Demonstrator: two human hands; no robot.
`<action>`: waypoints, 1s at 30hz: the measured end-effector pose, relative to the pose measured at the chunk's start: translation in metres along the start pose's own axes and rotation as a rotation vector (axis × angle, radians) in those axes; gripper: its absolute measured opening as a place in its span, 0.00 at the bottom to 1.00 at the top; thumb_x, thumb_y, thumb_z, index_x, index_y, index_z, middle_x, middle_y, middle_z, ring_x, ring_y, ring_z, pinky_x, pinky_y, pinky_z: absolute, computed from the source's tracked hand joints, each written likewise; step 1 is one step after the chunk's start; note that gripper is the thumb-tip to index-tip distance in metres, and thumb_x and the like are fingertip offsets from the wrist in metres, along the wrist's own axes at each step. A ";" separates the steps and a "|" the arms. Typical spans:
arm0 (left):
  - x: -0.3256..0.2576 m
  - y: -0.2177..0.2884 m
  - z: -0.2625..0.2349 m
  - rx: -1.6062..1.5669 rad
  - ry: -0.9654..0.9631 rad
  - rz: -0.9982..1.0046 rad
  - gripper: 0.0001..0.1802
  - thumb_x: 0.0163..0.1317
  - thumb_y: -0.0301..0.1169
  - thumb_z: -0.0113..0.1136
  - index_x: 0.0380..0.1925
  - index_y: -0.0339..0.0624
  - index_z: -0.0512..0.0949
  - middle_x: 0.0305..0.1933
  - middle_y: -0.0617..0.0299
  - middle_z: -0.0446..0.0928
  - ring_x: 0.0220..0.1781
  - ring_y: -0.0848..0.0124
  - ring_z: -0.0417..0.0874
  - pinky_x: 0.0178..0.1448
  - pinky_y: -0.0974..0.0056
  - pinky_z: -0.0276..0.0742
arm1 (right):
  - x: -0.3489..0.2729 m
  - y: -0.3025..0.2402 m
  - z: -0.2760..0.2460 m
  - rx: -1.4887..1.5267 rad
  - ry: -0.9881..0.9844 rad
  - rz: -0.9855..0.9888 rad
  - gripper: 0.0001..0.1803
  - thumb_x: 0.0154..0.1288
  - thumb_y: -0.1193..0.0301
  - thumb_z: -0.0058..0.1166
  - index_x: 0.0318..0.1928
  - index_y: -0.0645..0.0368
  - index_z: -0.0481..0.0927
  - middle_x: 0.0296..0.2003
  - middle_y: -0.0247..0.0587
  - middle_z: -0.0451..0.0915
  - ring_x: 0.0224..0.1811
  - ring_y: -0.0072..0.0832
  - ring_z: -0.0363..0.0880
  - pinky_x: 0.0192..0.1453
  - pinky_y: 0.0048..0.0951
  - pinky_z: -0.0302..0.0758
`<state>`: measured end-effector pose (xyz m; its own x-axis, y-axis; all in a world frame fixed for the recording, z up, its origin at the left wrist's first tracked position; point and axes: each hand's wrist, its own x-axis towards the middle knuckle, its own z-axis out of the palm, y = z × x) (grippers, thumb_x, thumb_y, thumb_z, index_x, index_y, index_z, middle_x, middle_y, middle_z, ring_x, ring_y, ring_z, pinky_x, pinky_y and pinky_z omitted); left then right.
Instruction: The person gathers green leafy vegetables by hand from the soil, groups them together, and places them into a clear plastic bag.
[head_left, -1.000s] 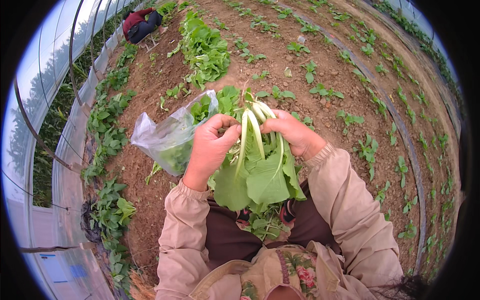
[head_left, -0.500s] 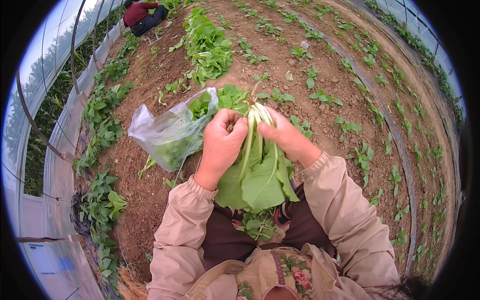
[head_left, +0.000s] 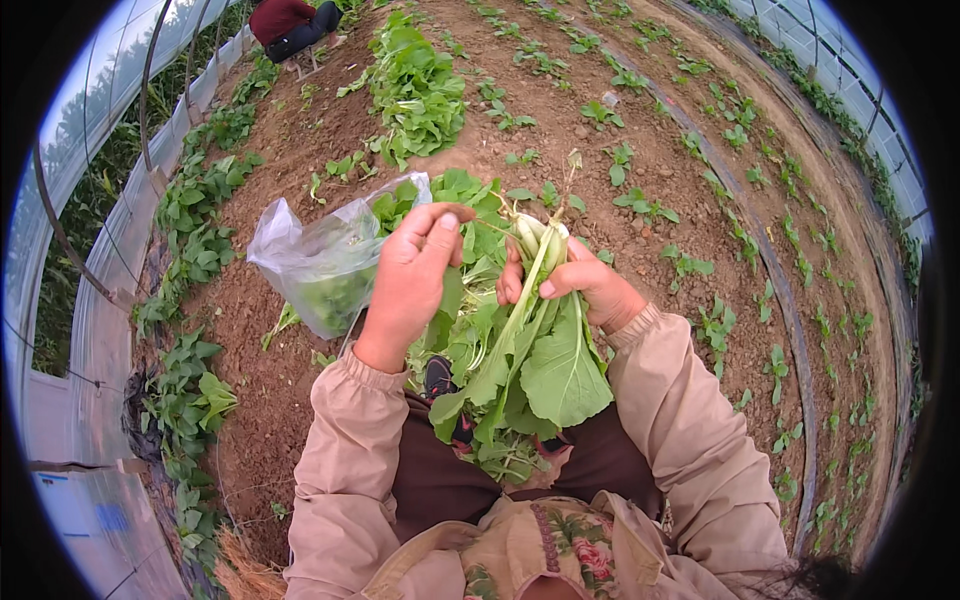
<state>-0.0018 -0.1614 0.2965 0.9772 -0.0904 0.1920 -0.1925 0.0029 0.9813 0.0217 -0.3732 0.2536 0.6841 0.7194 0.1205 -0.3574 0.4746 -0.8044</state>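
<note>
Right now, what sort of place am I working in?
Most likely a plastic-covered greenhouse tunnel for vegetables: curved hoops hold clear sheeting at the side, small green plants grow in rows in bare soil, and a heap of cut greens lies ahead.

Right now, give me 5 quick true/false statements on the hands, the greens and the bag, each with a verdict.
1. The right hand grips a bunch of leafy greens near the pale stalk ends. True.
2. The left hand lies flat on the soil. False: it is raised beside the bunch, fingers curled at the leaves.
3. A clear plastic bag with greens inside sits to the left of the left hand. True.
4. The bunch hangs with its leaves pointing up. False: the leaves hang down toward the person's lap, stalks upward.
5. The soil bed is bare of plants. False: small green seedlings grow across it.
</note>
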 end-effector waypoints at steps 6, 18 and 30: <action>-0.010 0.000 0.009 0.144 0.033 0.082 0.06 0.71 0.30 0.58 0.39 0.38 0.77 0.30 0.74 0.71 0.32 0.85 0.68 0.36 0.76 0.65 | 0.003 -0.007 0.015 -0.060 -0.008 0.071 0.31 0.47 0.76 0.55 0.56 0.62 0.68 0.43 0.50 0.81 0.47 0.35 0.81 0.55 0.36 0.78; -0.017 -0.033 -0.097 1.262 -0.203 0.155 0.14 0.63 0.30 0.63 0.48 0.36 0.78 0.43 0.58 0.77 0.40 0.69 0.79 0.46 0.66 0.75 | -0.005 -0.021 0.004 -0.286 0.060 -0.026 0.32 0.40 0.76 0.58 0.53 0.60 0.70 0.46 0.50 0.82 0.51 0.35 0.80 0.58 0.36 0.75; -0.019 0.011 -0.003 0.690 -0.099 0.388 0.26 0.46 0.30 0.77 0.45 0.39 0.77 0.30 0.67 0.70 0.28 0.77 0.69 0.33 0.71 0.68 | 0.005 0.003 0.030 -1.189 0.290 -0.206 0.21 0.50 0.74 0.62 0.46 0.58 0.72 0.32 0.47 0.78 0.37 0.45 0.80 0.42 0.41 0.74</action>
<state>-0.0219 -0.1563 0.3033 0.8229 -0.2978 0.4840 -0.5610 -0.5617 0.6081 0.0047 -0.3533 0.2691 0.8284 0.4756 0.2959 0.4680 -0.2972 -0.8322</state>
